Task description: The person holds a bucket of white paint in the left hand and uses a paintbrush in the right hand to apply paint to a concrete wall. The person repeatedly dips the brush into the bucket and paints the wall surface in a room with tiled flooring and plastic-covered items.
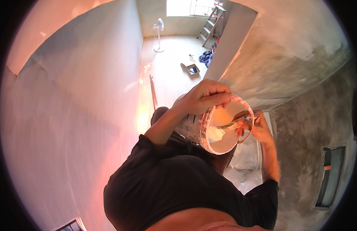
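A paint-stained bucket is held tilted in front of my body, its mouth turned to the right. My left hand is closed at the top of its crusted rim, where the splattered handle begins. Through the loop of that handle reaches my right hand, fingers wrapped around a paint-crusted brush or scraper. The tool's head is coated in white and lies inside the bucket mouth, near the inner wall. How much the bucket contains cannot be made out.
A patchy plastered wall with an open wall box rises on the right. A smooth wall stands left. Thin sticks lean there. Ahead are a cardboard box, dark cloth, a fan and a stepladder.
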